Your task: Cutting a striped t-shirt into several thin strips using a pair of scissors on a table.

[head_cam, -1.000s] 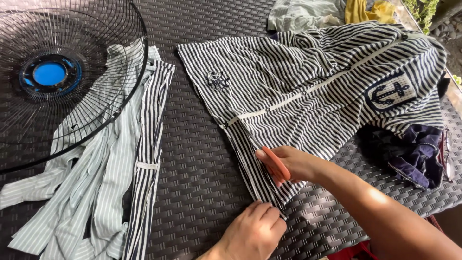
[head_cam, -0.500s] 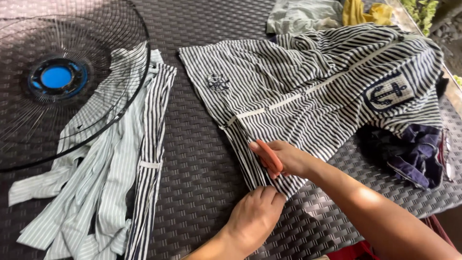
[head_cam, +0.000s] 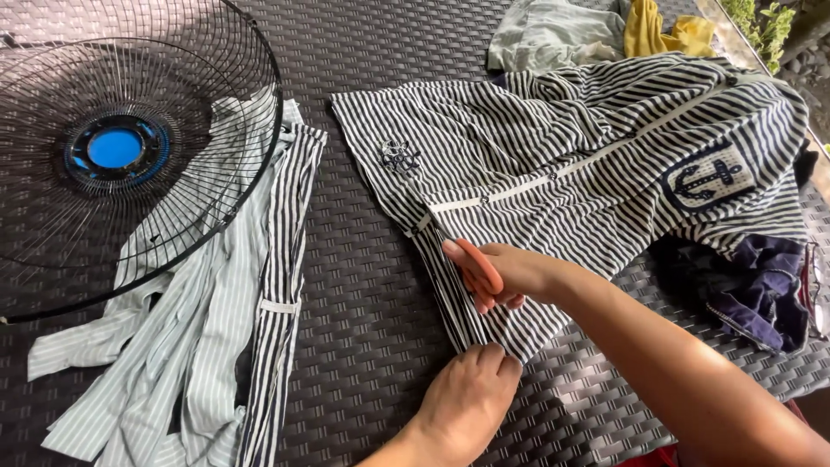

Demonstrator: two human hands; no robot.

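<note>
A navy-and-white striped shirt (head_cam: 553, 164) with an anchor patch lies spread on the dark woven table (head_cam: 363, 285). My right hand (head_cam: 510, 275) grips orange-handled scissors (head_cam: 477, 264) at the shirt's lower left strip, blades hidden under the fingers. My left hand (head_cam: 467, 402) presses down the bottom edge of that same strip, fingers curled on the cloth just below the scissors.
Cut striped fabric strips (head_cam: 216, 320) lie at the left, partly under a black wire fan grille (head_cam: 130, 147) with a blue hub. A dark blue garment (head_cam: 761, 285) sits at the right; pale green (head_cam: 553, 35) and yellow cloth (head_cam: 661, 35) lie at the back.
My right hand with the scissors has moved up along the strip toward the button placket. My left hand has slid up to the fabric's bottom edge.
</note>
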